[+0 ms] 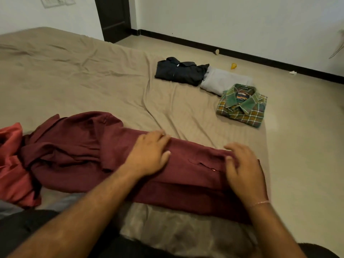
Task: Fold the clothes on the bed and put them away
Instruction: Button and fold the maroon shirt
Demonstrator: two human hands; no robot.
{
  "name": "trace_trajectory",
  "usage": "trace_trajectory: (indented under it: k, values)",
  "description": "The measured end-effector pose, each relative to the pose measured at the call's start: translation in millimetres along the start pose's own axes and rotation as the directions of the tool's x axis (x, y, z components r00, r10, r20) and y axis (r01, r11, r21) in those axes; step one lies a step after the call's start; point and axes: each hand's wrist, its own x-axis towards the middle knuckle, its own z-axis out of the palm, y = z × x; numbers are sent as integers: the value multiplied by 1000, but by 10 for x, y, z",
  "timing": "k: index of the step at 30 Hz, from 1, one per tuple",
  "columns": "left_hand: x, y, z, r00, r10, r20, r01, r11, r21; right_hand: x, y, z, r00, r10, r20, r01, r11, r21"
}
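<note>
two hands lie flat on a maroon shirt spread across the near edge of the bed. the left hand rests palm down on the middle of the folded body of the shirt, fingers straight and close together, pointing toward the far right. the right hand presses on the right end of the same shirt, fingers spread a little and fairly straight, gripping nothing; a thin bracelet circles its wrist. the maroon shirt's right part forms a long folded band, while its left part lies bunched and creased. touching that bunched end, at the left edge of view, is a lighter red garment, crumpled and unfolded. well apart, near the far right side of the bed, three folded pieces sit in a row: a dark shirt, a pale grey garment just beside it and partly under its edge, and a green plaid shirt overlapping the grey one's near corner. the tan sheet is wrinkled. beyond the bed, on the floor, lies a small yellow object.
</note>
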Motion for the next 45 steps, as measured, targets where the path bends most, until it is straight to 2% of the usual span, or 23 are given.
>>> trace_trajectory:
  k: [2, 4, 6, 9, 14, 17, 19, 21, 24, 26, 28, 30, 31, 33, 34, 36, 38, 42, 44, 45]
  values:
    - [-75, 416, 280, 988, -10, 153, 12, 1000, -11, -66, -115, 279, 970, -55, 235, 92, 985, -148]
    - [-123, 600, 497, 965, -42, 258, 40, 999, 11, -158, -15, 482, 892, 49, 449, 130, 924, -359]
    - [-141, 561, 562, 966, -49, 252, 39, 998, 43, -213, 176, 547, 838, 155, 524, 134, 872, -471]
    - [-157, 327, 477, 964, -63, 258, 46, 996, 73, -205, 237, 507, 840, 168, 516, 136, 855, -501]
    - [-369, -290, 195, 936, -186, 300, 155, 980, 122, -219, 165, 543, 848, 168, 503, 130, 854, -504]
    - [-409, -401, 4, 908, -167, 384, 142, 986, 92, -209, 173, 517, 837, 232, 495, 109, 816, -567]
    - [-482, -510, -183, 910, -156, 384, 138, 988, 73, -195, -2, 581, 837, 260, 482, 95, 797, -596]
    - [-561, -671, -406, 951, -148, 270, 134, 989, 67, -193, -267, 682, 867, 204, 456, 94, 830, -549]
    - [-756, -1109, -768, 972, -236, 24, 236, 972, 6, -217, -856, 977, 900, -62, 431, 210, 929, -306]
    - [-934, -1444, -985, 914, -396, -86, 389, 917, -86, -199, -1340, 1215, 863, -215, 458, 315, 937, -153]
    - [-1123, -1745, -1137, 813, -569, -120, 548, 819, -172, -146, -1779, 1425, 824, -299, 481, 352, 936, -22]
    - [-1328, -2037, -1223, 714, -693, -103, 675, 720, -162, -83, -2084, 1617, 791, -314, 526, 334, 941, 58]
    - [-1430, -2157, -1246, 690, -721, -55, 713, 691, -121, -41, -2163, 1708, 774, -279, 568, 294, 953, 68]
    - [-1616, -2300, -1206, 699, -708, 101, 711, 703, 7, 3, -2140, 1852, 731, -199, 653, 233, 972, 34]
    - [-1692, -2350, -1153, 718, -679, 153, 681, 731, 47, 10, -2083, 1898, 703, -188, 686, 258, 966, 1]
    - [-1775, -2420, -1054, 771, -629, 101, 631, 776, 18, 4, -1928, 1933, 660, -219, 719, 354, 934, -40]
    - [-1786, -2457, -1019, 775, -632, -17, 629, 774, -76, -6, -1814, 1906, 642, -274, 716, 438, 898, -49]
    - [-1754, -2527, -1018, 714, -700, -6, 697, 712, -86, -75, -1573, 1817, 664, -320, 676, 528, 840, -121]
    - [-1815, -2657, -1015, 627, -779, 16, 778, 624, -75, -122, -1447, 1782, 706, -318, 633, 521, 838, -161]
    - [-1855, -2737, -1012, 570, -822, 21, 816, 562, -133, -140, -1394, 1766, 725, -313, 613, 508, 844, -171]
